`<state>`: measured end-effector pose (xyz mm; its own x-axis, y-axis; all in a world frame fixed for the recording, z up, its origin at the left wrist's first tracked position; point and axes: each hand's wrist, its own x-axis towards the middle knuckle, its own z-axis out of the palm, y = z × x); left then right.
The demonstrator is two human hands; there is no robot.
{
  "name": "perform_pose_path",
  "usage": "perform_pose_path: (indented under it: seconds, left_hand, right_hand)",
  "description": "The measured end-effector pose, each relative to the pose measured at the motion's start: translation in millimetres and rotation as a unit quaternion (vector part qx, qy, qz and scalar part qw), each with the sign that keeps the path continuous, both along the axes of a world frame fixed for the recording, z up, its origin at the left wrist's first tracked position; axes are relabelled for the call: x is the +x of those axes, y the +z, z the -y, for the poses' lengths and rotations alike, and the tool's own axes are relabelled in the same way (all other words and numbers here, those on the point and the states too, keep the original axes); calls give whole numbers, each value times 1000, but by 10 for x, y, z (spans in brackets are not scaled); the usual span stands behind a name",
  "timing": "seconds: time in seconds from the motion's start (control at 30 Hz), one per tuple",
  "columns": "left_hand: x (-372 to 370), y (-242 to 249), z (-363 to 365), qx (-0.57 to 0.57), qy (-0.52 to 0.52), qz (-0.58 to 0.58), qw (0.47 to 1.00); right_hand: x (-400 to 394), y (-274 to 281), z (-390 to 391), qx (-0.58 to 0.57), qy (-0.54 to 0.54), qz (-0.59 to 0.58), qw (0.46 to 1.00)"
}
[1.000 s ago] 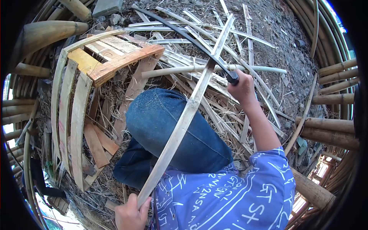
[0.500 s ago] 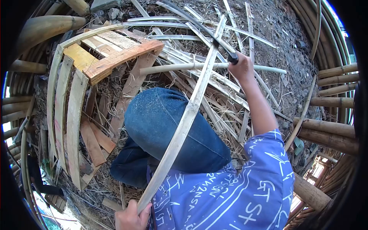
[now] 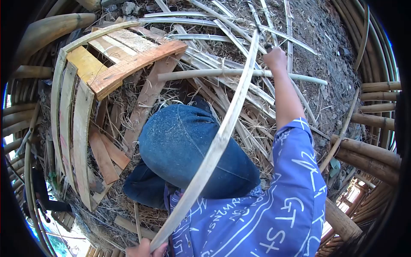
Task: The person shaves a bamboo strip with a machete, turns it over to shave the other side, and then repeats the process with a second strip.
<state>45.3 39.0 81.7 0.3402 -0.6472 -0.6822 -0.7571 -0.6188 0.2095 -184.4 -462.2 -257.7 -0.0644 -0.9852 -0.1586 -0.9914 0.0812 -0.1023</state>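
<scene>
A long split bamboo strip [image 3: 220, 141] runs diagonally from the bottom of the view up past my bent knee [image 3: 184, 141]. My left hand [image 3: 146, 249], partly cut off by the lower edge, is closed around its near end. My right hand [image 3: 275, 60] is stretched far forward and closed on the dark handle of a long-bladed knife [image 3: 268, 47]. The blade is barely visible now, close to the strip's far end. Beneath the strip, a pale rounded bamboo stick [image 3: 201, 74] lies crosswise.
A slatted wooden frame [image 3: 81, 103] stands on the left. Bamboo strips [image 3: 192, 37], shavings and flat boards [image 3: 102, 158] litter the ground ahead. Thick bamboo poles [image 3: 372, 154] line the right side, and another pole [image 3: 60, 28] juts in at upper left.
My right hand with the knife has moved forward along the strip, and the blade has turned from plain view to nearly hidden. My left hand has shifted down toward the lower edge.
</scene>
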Motion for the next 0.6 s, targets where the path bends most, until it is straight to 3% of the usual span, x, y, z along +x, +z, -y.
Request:
perform_pose_path:
  seconds: [0.07, 0.1, 0.17, 0.2, 0.23, 0.27, 0.3, 0.37, 0.4, 0.43, 0.5, 0.53, 0.6]
  left_hand:
    - [51, 30, -404, 107, 224, -62, 967]
    - [72, 96, -528, 106, 228, -57, 966]
    - [156, 222, -736, 1, 106, 39, 994]
    - [219, 181, -906, 2, 110, 37, 993]
    - [256, 98, -1117, -3, -39, 128, 991]
    - [254, 2, -1227, -16, -185, 224, 957]
    - [259, -50, -1180, -30, -174, 238, 955]
    - [458, -93, -822, -21, -57, 143, 988]
    - [470, 1, -328, 56, 200, 46, 977]
    - [500, -8, -192, 45, 193, 48, 979]
    - [511, -40, -112, 157, 225, 23, 961]
    - [460, -74, -255, 7, 125, 90, 988]
    - [475, -85, -373, -23, 131, 89, 987]
  right_hand:
    - [-218, -223, 147, -3, -30, 13, 999]
    - [-297, -306, 121, -31, -40, 29, 998]
    - [-499, -462, -4, 17, -58, 31, 998]
    - [-662, -618, -57, 51, -96, 67, 992]
    - [-759, -776, -131, 86, -127, 105, 983]
    - [-847, -858, -335, 17, -74, 164, 983]
    - [-853, -941, -490, -80, -55, 162, 982]
    - [-818, -613, -851, 3, -104, 243, 964]
    - [-761, -359, -1038, 13, -119, 275, 954]
    - [-727, -155, -1181, 22, -133, 306, 942]
    - [-799, -87, -1383, -6, -139, 378, 915]
    - [-752, 83, -1490, -18, -133, 386, 913]
    - [-682, 313, -1591, -29, -130, 424, 896]
